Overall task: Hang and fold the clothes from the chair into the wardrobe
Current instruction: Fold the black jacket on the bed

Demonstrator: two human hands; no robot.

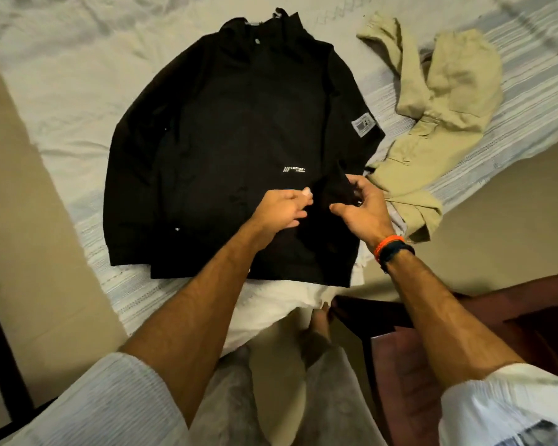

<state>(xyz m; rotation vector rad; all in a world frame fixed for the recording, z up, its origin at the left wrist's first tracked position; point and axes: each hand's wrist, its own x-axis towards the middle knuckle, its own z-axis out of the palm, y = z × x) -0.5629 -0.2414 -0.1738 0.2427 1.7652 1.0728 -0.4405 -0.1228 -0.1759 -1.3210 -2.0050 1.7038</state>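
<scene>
The black jacket (232, 130) lies spread flat, front up, on the bed (62, 91) ahead of me, hood at the far end and hem toward me, reaching the mattress edge. My left hand (282, 209) rests on the lower front, fingers stretched out fairly straight and gripping nothing that I can see. My right hand (364, 209) is just beside it, fingers curled, thumb and fingertips pinching up a small fold of the black cloth near the right cuff. On that wrist I see orange and dark bands (392, 249). To the right of the jacket, touching its sleeve, a beige garment (432, 101) lies crumpled and partly hangs off the bed's edge. A dark red chair (484, 329) stands near my right forearm, close against the bed corner. White sheet spills down below the hem.
</scene>
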